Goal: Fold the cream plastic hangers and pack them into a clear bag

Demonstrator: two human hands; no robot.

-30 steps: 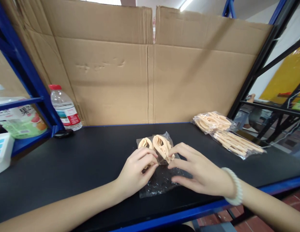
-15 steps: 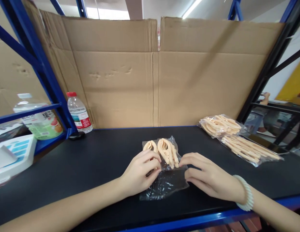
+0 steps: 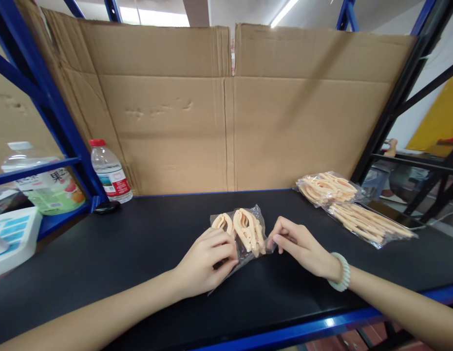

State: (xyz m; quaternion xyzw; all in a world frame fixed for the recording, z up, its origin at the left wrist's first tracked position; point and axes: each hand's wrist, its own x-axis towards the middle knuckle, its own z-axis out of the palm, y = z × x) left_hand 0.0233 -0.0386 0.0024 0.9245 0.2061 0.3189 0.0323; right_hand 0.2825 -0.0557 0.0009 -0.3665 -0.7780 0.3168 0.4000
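A clear plastic bag lies on the black table in front of me, with folded cream-coloured strap-like pieces inside it. My left hand grips the bag's near left side, its fingers closed and partly covering the pieces. At the bag's right corner, my right hand pinches the plastic between thumb and fingers. The bag's near flap no longer lies spread toward me; its edge slants from my left hand up to the right.
Two filled bags, one of looped pieces and one of straighter pieces, lie at the back right. A red-capped water bottle and a black object stand back left. A cardboard sheet walls the rear.
The loose near flap of the bag has been folded under or up out of sight. My right hand has moved slightly up and left and closed into a pinch on the corner.
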